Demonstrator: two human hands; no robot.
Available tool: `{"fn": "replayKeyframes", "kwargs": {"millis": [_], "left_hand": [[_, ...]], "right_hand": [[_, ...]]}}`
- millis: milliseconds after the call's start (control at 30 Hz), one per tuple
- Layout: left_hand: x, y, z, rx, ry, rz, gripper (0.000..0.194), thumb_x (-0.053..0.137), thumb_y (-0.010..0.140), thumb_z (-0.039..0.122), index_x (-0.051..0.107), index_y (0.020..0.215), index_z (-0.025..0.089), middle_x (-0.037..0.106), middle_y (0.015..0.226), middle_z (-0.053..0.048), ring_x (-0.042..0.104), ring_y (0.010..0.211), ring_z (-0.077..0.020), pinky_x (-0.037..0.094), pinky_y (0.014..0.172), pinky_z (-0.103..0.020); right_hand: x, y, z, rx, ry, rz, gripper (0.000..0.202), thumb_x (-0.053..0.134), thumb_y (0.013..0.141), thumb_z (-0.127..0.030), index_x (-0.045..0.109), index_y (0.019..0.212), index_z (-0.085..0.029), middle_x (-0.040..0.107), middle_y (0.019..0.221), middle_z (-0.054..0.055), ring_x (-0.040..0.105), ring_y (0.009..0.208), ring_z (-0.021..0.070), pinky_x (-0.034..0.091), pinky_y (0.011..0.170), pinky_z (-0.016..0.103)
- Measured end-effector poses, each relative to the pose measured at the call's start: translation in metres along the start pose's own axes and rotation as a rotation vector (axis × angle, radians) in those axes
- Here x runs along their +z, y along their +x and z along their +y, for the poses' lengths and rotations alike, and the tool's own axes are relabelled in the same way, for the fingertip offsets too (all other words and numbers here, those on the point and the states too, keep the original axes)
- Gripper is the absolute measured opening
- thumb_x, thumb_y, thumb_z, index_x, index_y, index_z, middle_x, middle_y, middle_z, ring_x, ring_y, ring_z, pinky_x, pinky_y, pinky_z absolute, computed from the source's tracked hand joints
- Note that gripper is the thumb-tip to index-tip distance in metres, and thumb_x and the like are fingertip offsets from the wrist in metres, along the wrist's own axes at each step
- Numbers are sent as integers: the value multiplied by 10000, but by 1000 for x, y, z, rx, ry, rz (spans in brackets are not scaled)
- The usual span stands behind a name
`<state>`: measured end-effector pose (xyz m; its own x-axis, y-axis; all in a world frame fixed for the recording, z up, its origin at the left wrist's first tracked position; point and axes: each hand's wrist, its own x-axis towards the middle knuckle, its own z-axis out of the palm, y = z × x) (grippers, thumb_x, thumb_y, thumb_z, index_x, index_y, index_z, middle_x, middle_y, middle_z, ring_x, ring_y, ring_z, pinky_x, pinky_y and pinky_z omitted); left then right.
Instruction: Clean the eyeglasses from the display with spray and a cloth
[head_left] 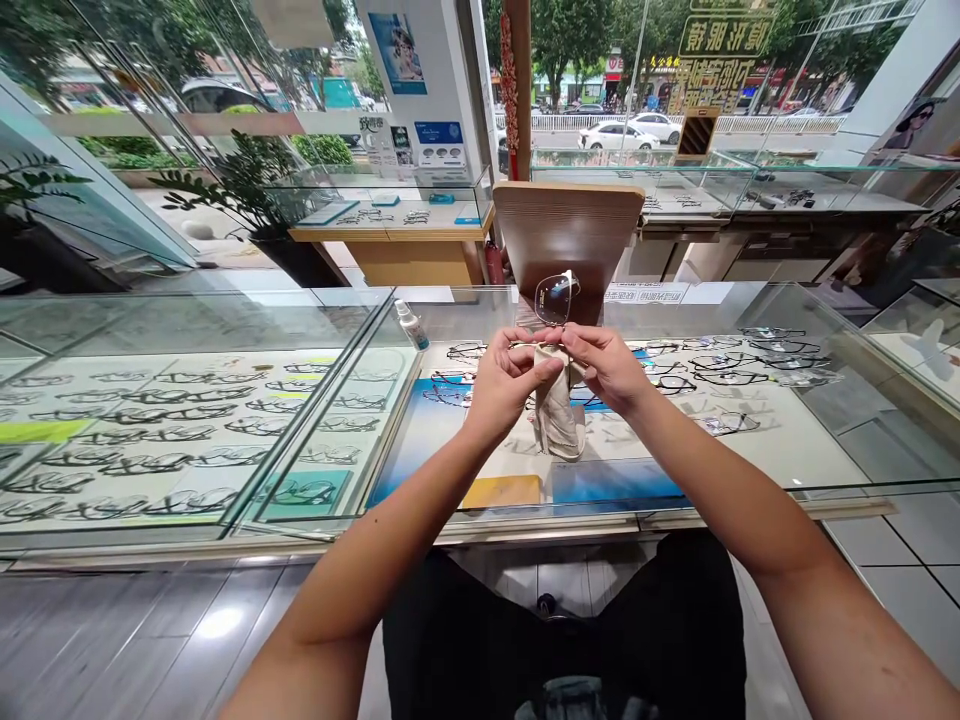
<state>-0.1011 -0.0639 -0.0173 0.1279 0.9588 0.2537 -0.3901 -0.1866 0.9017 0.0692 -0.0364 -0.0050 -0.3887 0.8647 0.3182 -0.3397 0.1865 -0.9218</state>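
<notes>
A pair of eyeglasses (pixel 556 299) is held on end above the glass counter, one lens pointing up. My left hand (pixel 504 385) is closed, its thumb and fingers pinching a beige cleaning cloth (pixel 559 420) at the lower part of the eyeglasses. The cloth hangs down below my fingers. On the other side my right hand (pixel 609 368) is closed on the frame near its middle. The lower lens is mostly hidden by the cloth and fingers.
Beneath my hands, the glass display counter (pixel 750 480) contains rows of spectacle frames (pixel 727 362). A white spray bottle (pixel 411 325) stands to the left. Beyond the counter is a brown chair (pixel 570 215). A yellow-orange flat item (pixel 501 491) lies near the front edge.
</notes>
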Motion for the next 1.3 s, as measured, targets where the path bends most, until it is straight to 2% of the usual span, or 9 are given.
{"fn": "replayKeyframes", "kwargs": {"millis": [133, 267, 367, 533, 633, 833, 967, 1167, 1300], "left_hand": [[-1, 0, -1, -91, -34, -66, 576, 997, 719, 491, 628, 1044, 193, 726, 707, 41, 670, 621, -128, 518, 648, -240], [1, -2, 4, -102, -84, -154, 463, 932, 806, 509, 727, 1051, 173, 779, 883, -32, 717, 778, -164, 535, 751, -261], [2, -4, 6, -111, -82, -191, 507, 945, 792, 496, 741, 1148, 199, 791, 982, -53, 744, 895, -206, 542, 825, -283], [-1, -4, 1, -169, -17, -205, 603, 962, 770, 504, 707, 1239, 225, 739, 825, -2, 637, 668, -140, 493, 712, -256], [0, -3, 0, -132, -1, -197, 579, 976, 751, 487, 734, 1185, 191, 729, 841, -11, 634, 703, -143, 505, 732, -260], [3, -6, 2, 12, 124, -65, 526, 949, 781, 501, 761, 1140, 166, 728, 898, -17, 626, 770, -142, 509, 739, -246], [2, -5, 1, 129, 204, 4, 470, 849, 875, 586, 775, 1070, 165, 739, 930, -32, 628, 825, -151, 510, 800, -255], [-4, 0, 2, 131, 242, -56, 534, 748, 923, 682, 705, 827, 158, 654, 758, -15, 538, 702, -139, 453, 685, -256], [-8, 2, 3, 79, 196, -206, 529, 753, 934, 649, 653, 772, 156, 599, 705, 0, 526, 669, -130, 450, 659, -253]], "right_hand": [[-2, 0, -1, 3, 12, 34, 389, 887, 814, -630, 888, 974, -276, 840, 1193, 67, 722, 1241, 293, 579, 1036, 416], [-6, 2, -4, 33, 76, 89, 384, 923, 776, -612, 882, 964, -280, 836, 1241, 60, 744, 1152, 269, 612, 947, 395], [-7, 3, -4, 53, 159, 108, 369, 961, 736, -583, 877, 934, -282, 838, 1244, 52, 759, 1073, 244, 630, 901, 380], [-5, 3, -1, 70, 176, 110, 358, 973, 725, -569, 875, 916, -282, 844, 1231, 53, 757, 1130, 258, 625, 996, 414], [-3, 2, 2, 61, 157, 80, 333, 949, 767, -565, 879, 930, -284, 846, 1236, 53, 752, 1169, 260, 603, 1045, 419], [1, -1, 6, 2, 52, 9, 293, 868, 879, -551, 896, 1029, -301, 851, 1246, 43, 745, 1230, 255, 542, 1131, 410], [3, -4, 5, 0, -34, -57, 326, 809, 938, -536, 889, 1129, -284, 825, 1321, 66, 745, 1204, 275, 566, 1037, 401], [4, -4, 0, 11, -17, 4, 288, 846, 886, -534, 907, 947, -259, 853, 1213, 70, 748, 1101, 272, 556, 995, 390], [0, -1, -6, 29, 25, 27, 312, 861, 864, -517, 901, 1024, -253, 865, 1117, 63, 751, 1049, 243, 558, 1008, 371]]}}
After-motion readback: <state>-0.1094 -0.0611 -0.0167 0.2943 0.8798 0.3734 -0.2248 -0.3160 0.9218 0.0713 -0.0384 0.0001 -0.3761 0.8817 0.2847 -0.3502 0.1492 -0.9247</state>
